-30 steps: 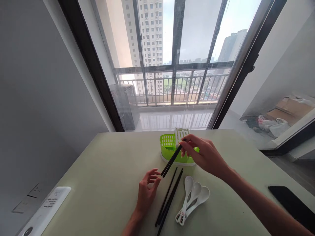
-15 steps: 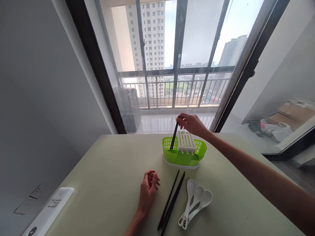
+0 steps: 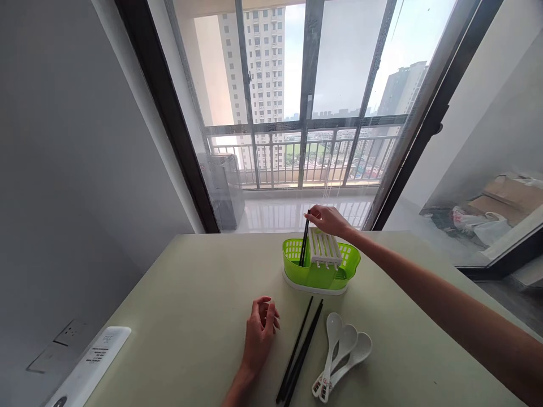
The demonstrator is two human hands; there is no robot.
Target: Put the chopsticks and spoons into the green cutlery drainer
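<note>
My right hand (image 3: pixel 327 219) pinches the upper ends of a pair of black chopsticks (image 3: pixel 304 240), held nearly upright. Their lower ends are inside the left compartment of a green utensil basket (image 3: pixel 320 277), which has a white base and a white slotted rack (image 3: pixel 324 247) across its middle. On the table, my left hand (image 3: pixel 260 333) rests with loosely curled fingers, apart and holding nothing. Just right of it lie several more black chopsticks (image 3: pixel 302 353), spread lengthwise. Beside those, three white spoons (image 3: pixel 347 341) overlap in a fan, with patterned handle ends toward me.
The pale green table (image 3: pixel 203 316) stretches out around these things. At its left edge lies a white power strip (image 3: pixel 102 359). Beyond the far edge are dark-framed glass doors (image 3: pixel 167 118) and a balcony; a cardboard box (image 3: pixel 503 195) and plastic bags sit behind the glass at right.
My right hand has lowered slightly, and the chopsticks in it have come more upright within the basket's left compartment. My left hand stays put; the whole view has shifted a little.
</note>
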